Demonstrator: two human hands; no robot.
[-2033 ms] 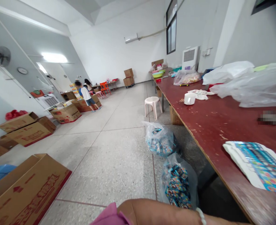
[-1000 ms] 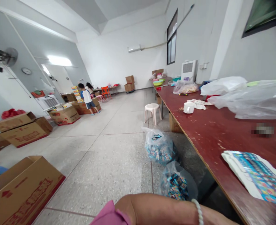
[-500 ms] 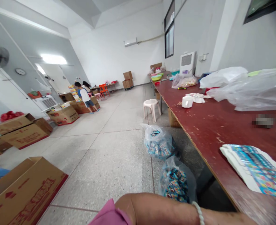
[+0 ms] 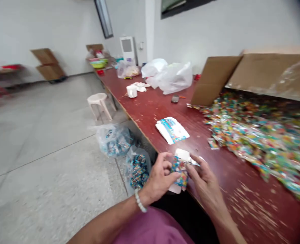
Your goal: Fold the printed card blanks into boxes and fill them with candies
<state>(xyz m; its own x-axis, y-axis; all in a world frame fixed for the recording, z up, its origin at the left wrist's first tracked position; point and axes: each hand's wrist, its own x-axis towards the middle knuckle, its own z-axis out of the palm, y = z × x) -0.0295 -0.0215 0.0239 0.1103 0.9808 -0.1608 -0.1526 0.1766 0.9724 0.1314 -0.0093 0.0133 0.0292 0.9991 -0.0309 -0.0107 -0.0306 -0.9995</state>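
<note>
Near the edge of the red table (image 4: 150,115), my left hand (image 4: 160,176) grips a small blue printed packet (image 4: 180,168) by its left side, thumb in front. My right hand (image 4: 203,173) pinches the packet's right side. White flaps show above and below the printed part. Just beyond my hands lies a stack of flat blue-and-white packets (image 4: 171,129). To the right, many small colourful wrapped pieces (image 4: 254,135) spill over the table from an open cardboard box (image 4: 269,73).
White plastic bags (image 4: 170,76), a white cup (image 4: 132,91) and a grey device (image 4: 175,99) lie farther along the table. Left of it stand a white stool (image 4: 99,100) and two clear bags of blue packets (image 4: 116,140) on the floor.
The view has swung right and down, bringing the open box and the wrapped pieces into sight. Both hands now show with the packet; before, only one braceleted forearm was visible.
</note>
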